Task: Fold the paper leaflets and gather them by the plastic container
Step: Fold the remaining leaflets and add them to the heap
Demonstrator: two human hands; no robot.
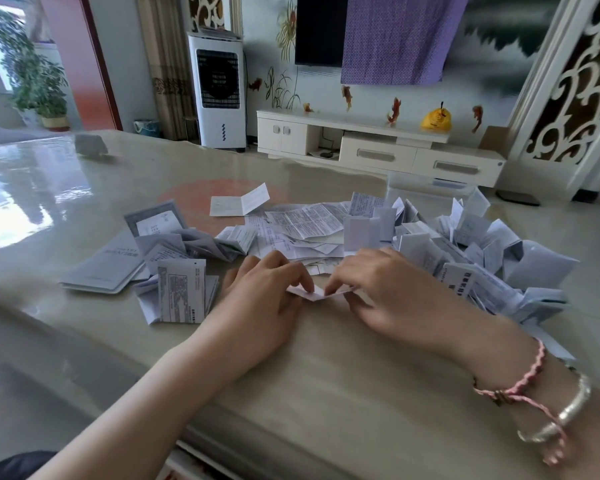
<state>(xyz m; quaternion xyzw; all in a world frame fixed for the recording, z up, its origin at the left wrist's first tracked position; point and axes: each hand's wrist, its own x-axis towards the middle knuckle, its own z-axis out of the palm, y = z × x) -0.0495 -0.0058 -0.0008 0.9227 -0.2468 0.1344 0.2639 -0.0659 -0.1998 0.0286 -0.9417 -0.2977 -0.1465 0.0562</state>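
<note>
- Head view, the step: a fold is in hand. A small white paper leaflet (321, 293) lies flat on the glossy beige table top (291, 368), right in front of the person, and both hands work on it at once. Judging by how narrow it looks, it is already partly folded and the crease is being pressed down.
- Head view, left hand (267, 299): fingers curled down, fingertips pinching the leaflet's left end against the table.
- Head view, right hand (378, 289): fingers likewise bent, pinching the right end; a pink braided cord (523, 379) and a silver bangle (568, 407) sit on that wrist. The two hands are close together, nearly touching over the paper.
- Head view, the rest of the task: a heap of folded white leaflets (482, 258) lies to the right, up against the clear plastic container (426, 188) at the far right of the table. Unfolded printed sheets (305, 223) lie in the middle, and a looser scatter of grey-white booklets and leaflets (167, 268) to the left, so plenty seems left to do.
- Next move, as I judge it: finish the crease, then carry the leaflet right to the heap without knocking it apart.
</note>
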